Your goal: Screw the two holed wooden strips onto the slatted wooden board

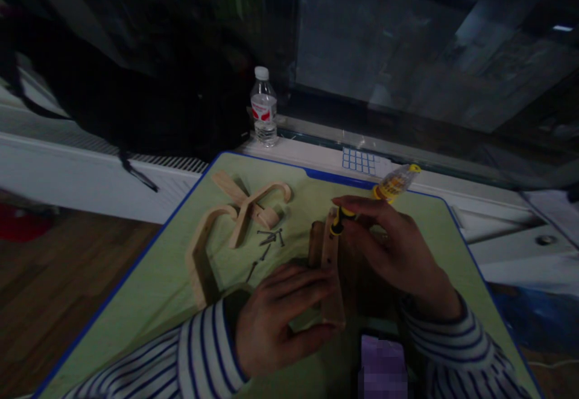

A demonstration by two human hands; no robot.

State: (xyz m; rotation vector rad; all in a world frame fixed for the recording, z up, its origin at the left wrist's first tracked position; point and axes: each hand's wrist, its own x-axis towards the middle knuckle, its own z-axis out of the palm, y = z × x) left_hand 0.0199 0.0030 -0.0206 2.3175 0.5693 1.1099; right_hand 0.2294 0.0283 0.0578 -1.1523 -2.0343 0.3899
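My right hand point(393, 245) pinches a short black-and-yellow screwdriver point(336, 226) between thumb and fingers. Its lower end meets the far part of a wooden bar point(332, 302), where a dark hole shows. My left hand point(289, 308) lies across the near half of that bar, thumb on one side and fingers on the other, holding it down. Beside the bar stands another wooden piece point(315, 243), partly hidden. To the left are several loose screws point(269, 239), a curved wooden piece point(201, 260) and some crossed wooden parts point(246, 206).
The green table point(149, 308) has a blue edge. A clear bottle with a yellow cap point(398, 183) lies at its back edge. A water bottle point(263, 109) stands on the sill by the window. A phone with a purple screen point(383, 366) lies near me. A black bag point(172, 97) is back left.
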